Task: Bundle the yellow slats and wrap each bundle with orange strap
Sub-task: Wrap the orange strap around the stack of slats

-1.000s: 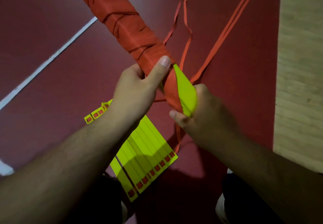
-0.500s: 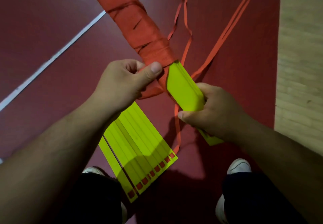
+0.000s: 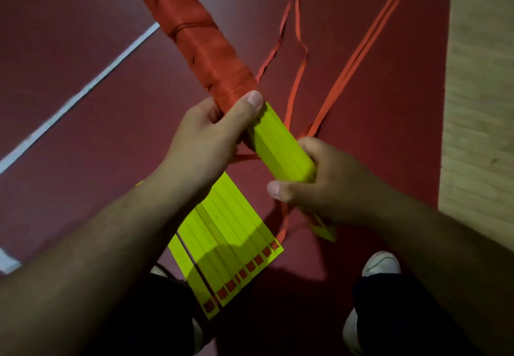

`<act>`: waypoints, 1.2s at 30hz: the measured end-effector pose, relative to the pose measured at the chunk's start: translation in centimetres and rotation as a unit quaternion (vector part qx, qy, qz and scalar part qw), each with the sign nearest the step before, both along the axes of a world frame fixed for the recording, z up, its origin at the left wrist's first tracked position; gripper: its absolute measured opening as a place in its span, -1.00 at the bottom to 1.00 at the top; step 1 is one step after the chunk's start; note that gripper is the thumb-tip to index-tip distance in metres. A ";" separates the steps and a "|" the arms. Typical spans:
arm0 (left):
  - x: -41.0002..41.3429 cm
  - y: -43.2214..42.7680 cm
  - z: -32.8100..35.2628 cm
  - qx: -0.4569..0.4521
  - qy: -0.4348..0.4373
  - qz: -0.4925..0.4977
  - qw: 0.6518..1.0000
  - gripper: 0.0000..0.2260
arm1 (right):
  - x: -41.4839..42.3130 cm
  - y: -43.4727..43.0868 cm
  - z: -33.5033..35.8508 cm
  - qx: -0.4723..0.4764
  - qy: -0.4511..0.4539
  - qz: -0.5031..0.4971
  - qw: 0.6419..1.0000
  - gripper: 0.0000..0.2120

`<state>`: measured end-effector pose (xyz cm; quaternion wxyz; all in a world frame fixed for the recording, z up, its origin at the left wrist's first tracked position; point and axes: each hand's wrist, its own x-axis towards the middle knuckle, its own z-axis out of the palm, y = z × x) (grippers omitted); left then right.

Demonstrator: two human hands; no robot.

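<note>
A long bundle of yellow slats (image 3: pixel 281 150) runs from the upper left down to the lower right, held above the floor. Its far part is covered in wound orange strap (image 3: pixel 200 36). My left hand (image 3: pixel 214 136) grips the bundle where the wrapping ends, thumb across the top. My right hand (image 3: pixel 322 183) grips the bare yellow near end, whose tip pokes out below the hand. A thin strap piece runs under my left hand. Loose orange strap (image 3: pixel 294 86) trails over the floor beyond. More yellow slats (image 3: pixel 230 233) lie flat side by side on the floor beneath my arms.
The floor is dark red (image 3: pixel 83 161) with a white line (image 3: pixel 83 91) slanting across the left. A pale wooden floor strip (image 3: pixel 481 105) runs along the right edge. My shoes (image 3: pixel 381 264) and dark trouser legs stand at the bottom.
The bundle has turned and swung so more bare yellow face shows between my hands. My left hand moved from the strap below the bundle back up onto the wrapped edge.
</note>
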<state>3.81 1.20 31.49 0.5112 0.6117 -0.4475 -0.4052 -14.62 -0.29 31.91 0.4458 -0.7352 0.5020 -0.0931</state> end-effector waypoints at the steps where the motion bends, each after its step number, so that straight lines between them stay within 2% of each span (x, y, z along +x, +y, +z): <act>1: 0.2 0.1 0.1 -0.017 0.018 -0.033 0.999 -0.64 | -0.3 -0.3 0.6 0.096 -0.054 0.016 0.994 -0.58; 2: 0.3 0.2 0.3 -0.036 0.038 -0.065 0.997 -0.67 | -0.6 -0.4 0.9 0.175 -0.105 0.029 0.979 -0.57; 3: 0.4 0.2 0.5 -0.051 0.053 -0.090 0.993 -0.71 | -0.7 -0.4 1.1 0.214 -0.144 0.039 0.965 -0.60; 4: 0.5 0.2 0.6 -0.058 0.055 -0.103 0.991 -0.75 | -0.8 -0.3 1.0 0.199 -0.159 0.044 0.966 -0.68; 6: 0.7 0.0 0.8 -0.053 0.028 -0.092 0.994 -0.75 | -0.6 0.0 0.7 0.094 -0.151 0.016 0.984 -0.81; 8: 0.8 -0.2 0.9 -0.042 -0.016 -0.046 0.998 -0.63 | -0.4 0.0 0.1 -0.045 -0.093 -0.038 0.994 -0.78; 10: 0.7 -0.1 0.7 -0.027 -0.053 -0.019 0.998 -0.53 | -0.3 0.0 -0.6 -0.157 -0.008 -0.090 0.984 -0.63; 14: -0.7 0.4 0.8 -0.012 -0.050 -0.019 0.999 -0.56 | 0.2 1.0 -0.4 -0.198 0.083 -0.145 0.966 -0.55; 18: -1.1 0.4 0.4 0.012 -0.023 0.039 0.999 -0.58 | 1.0 1.8 -0.4 -0.221 0.160 -0.102 0.957 -0.45; 20: -0.5 0.3 0.4 -0.003 0.005 0.033 0.999 -0.67 | 0.6 0.9 -0.2 -0.178 0.103 -0.068 0.976 -0.40; 22: 0.2 0.2 0.5 -0.027 0.023 -0.022 0.999 -0.73 | -0.4 -0.5 0.7 -0.030 -0.016 -0.021 0.999 -0.48; 24: 0.6 0.3 0.6 -0.048 0.040 -0.077 0.995 -0.75 | -1.3 -0.9 1.3 0.156 -0.135 0.019 0.978 -0.68; 25: 0.7 0.3 0.6 -0.057 0.046 -0.095 0.993 -0.75 | -1.4 -0.9 1.4 0.204 -0.164 0.036 0.965 -0.77; 26: 0.8 0.3 0.5 -0.061 0.047 -0.107 0.991 -0.76 | -1.4 -0.7 1.3 0.204 -0.174 0.047 0.962 -0.84; 28: 1.0 0.1 0.4 -0.058 0.040 -0.104 0.992 -0.76 | -1.0 -0.4 0.8 0.134 -0.180 0.034 0.974 -0.88; 32: 0.9 -0.3 0.1 -0.020 0.019 -0.069 0.997 -0.59 | -0.4 -0.1 -0.8 -0.067 -0.111 -0.032 0.991 -0.73; 36: 0.1 -0.4 0.3 0.028 -0.018 -0.028 0.999 -0.49 | 0.6 0.7 -1.2 -0.146 -0.021 -0.102 0.984 -0.70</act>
